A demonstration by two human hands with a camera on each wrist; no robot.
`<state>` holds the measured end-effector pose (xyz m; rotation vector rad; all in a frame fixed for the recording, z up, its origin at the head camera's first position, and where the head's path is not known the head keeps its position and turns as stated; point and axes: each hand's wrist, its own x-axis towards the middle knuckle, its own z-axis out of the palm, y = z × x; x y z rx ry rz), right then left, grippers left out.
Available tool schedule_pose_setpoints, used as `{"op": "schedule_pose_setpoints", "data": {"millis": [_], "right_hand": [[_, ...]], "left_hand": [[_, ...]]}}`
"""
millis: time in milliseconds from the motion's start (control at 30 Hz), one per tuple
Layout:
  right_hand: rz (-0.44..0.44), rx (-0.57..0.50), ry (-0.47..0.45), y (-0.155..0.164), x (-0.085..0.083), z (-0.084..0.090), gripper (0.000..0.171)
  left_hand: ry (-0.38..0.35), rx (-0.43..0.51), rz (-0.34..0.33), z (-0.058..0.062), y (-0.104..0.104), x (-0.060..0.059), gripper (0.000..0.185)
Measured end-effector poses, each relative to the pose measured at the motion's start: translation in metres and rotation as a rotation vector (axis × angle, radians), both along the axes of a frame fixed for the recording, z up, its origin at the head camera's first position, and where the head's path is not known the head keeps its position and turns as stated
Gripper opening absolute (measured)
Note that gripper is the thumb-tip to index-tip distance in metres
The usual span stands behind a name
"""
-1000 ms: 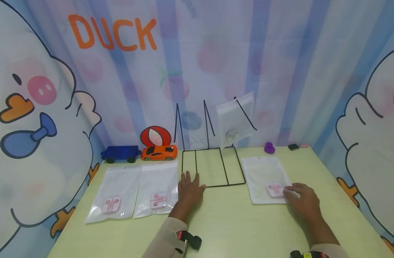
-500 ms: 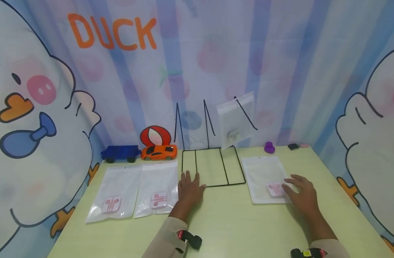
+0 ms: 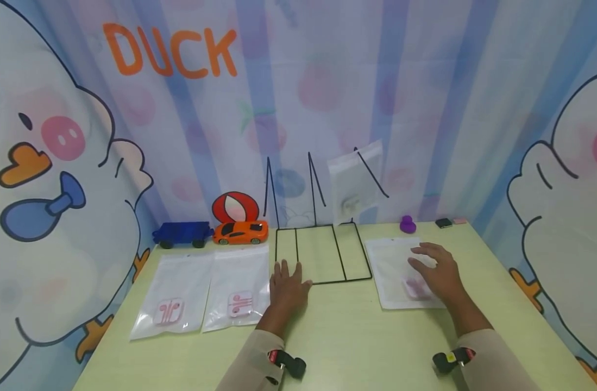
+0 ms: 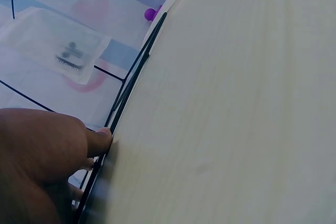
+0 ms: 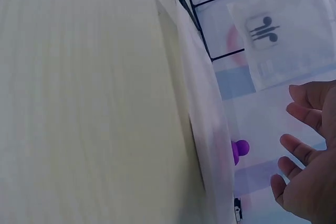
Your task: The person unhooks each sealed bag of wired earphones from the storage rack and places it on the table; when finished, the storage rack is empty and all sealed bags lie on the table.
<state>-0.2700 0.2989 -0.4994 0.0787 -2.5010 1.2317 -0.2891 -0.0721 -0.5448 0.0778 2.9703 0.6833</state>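
My left hand (image 3: 288,290) rests with its fingers spread on the front left of a black wire display rack (image 3: 339,252); in the left wrist view its thumb touches the front wire. Over a white zip pouch (image 3: 383,277) lying right of the rack hovers my right hand (image 3: 440,274), thumb and fingers apart, holding nothing. That hand partly covers the pouch's pink earphone case (image 3: 415,290). From the rack's right hook hangs another zip pouch (image 3: 349,176), with an earphone case showing dark through it in the right wrist view. The other two hooks are bare.
Two zip pouches, a left one (image 3: 188,277) and its neighbour (image 3: 244,271), lie left of the rack with pink earphones inside. Behind them stand a blue toy wagon (image 3: 183,233) and an orange toy car (image 3: 241,232). A purple figure (image 3: 408,224) sits at the back right.
My right hand has left the earphone case at the pouch's right edge, lifting and moving away from me and leftward over the pouch. My left hand stays put.
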Motion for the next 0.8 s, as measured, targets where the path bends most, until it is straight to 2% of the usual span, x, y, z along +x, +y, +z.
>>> {"op": "schedule_pose_setpoints", "data": {"millis": [233, 500, 800], "right_hand": [[0.081, -0.055, -0.107, -0.016, -0.021, 0.025, 0.043], [0.137, -0.1, -0.067, -0.023, -0.058, 0.04, 0.045], [0.208, -0.152, -0.12, -0.028, -0.096, 0.057, 0.049]], "left_hand": [[0.0, 0.003, 0.006, 0.002, 0.001, 0.0, 0.066], [0.017, 0.011, 0.002, 0.003, 0.002, 0.001, 0.066], [0.013, 0.006, 0.001, 0.0, 0.0, -0.001, 0.066]]}}
